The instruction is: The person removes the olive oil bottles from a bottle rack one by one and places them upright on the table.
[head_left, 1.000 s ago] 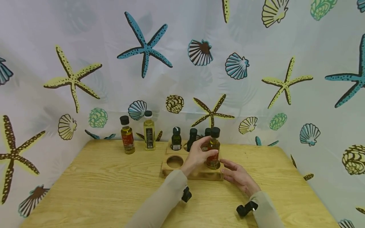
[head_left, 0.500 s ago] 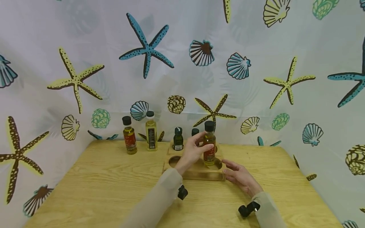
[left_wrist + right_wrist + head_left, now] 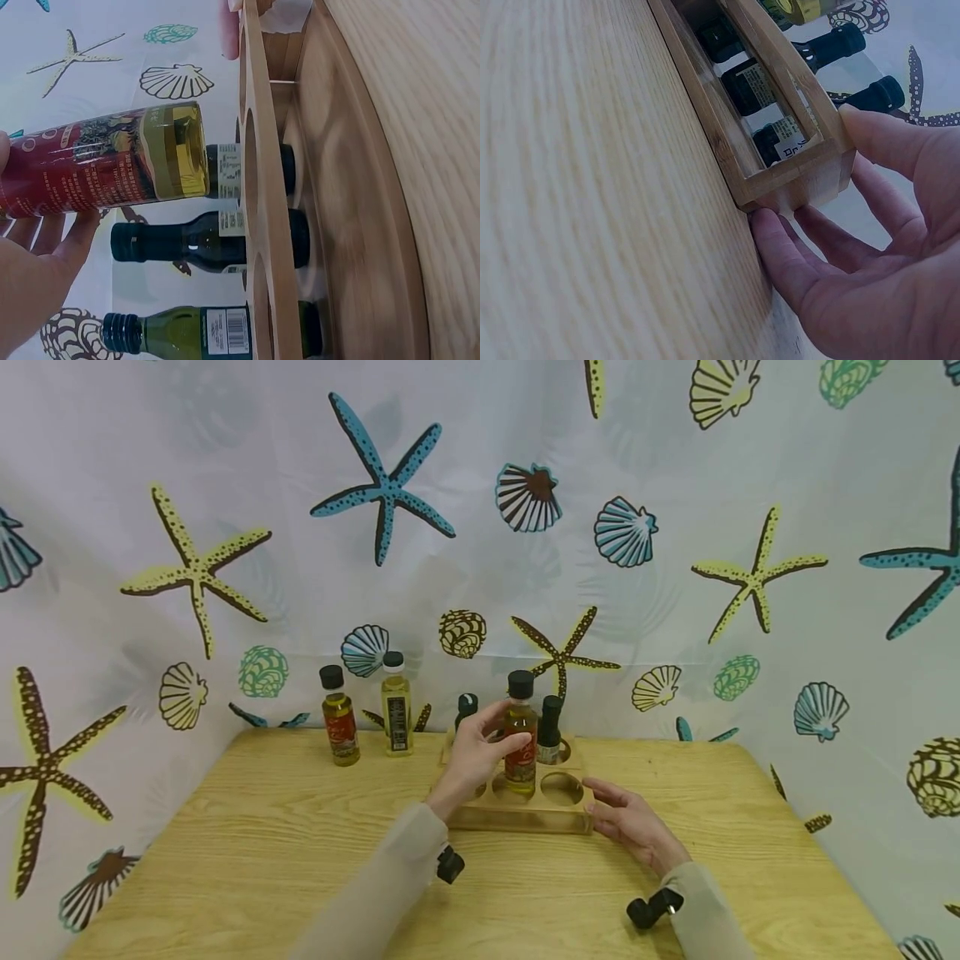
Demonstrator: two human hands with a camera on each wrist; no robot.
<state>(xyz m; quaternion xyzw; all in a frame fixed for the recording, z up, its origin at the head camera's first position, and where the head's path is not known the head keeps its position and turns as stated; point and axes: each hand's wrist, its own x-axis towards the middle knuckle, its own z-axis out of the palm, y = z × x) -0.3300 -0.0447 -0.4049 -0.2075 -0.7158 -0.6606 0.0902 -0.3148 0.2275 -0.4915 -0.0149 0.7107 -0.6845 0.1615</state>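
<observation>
My left hand (image 3: 468, 760) holds an oil bottle (image 3: 521, 747) with a red label and black cap, thumb on one side and fingers on the other. The bottle is upright over the middle front hole of a two-tier wooden rack (image 3: 517, 820). In the left wrist view its glass base (image 3: 191, 150) is apart from the rack's rim. My right hand (image 3: 633, 827) touches the rack's right end with spread fingertips; the right wrist view shows a fingertip (image 3: 765, 221) at the lower corner. Small dark bottles (image 3: 550, 727) stand in the back row, partly hidden by the held bottle and left hand.
On the left of the wooden table (image 3: 300, 860) stand another red-labelled oil bottle (image 3: 341, 727) and a pale yellow oil bottle (image 3: 396, 710) with a dark label. A patterned curtain (image 3: 420, 585) hangs behind and beside the table. The right front hole (image 3: 562, 787) shows bare.
My left hand has lifted the oil bottle out of the right front hole and moved it left, over the middle one. My right hand stays at the rack's end.
</observation>
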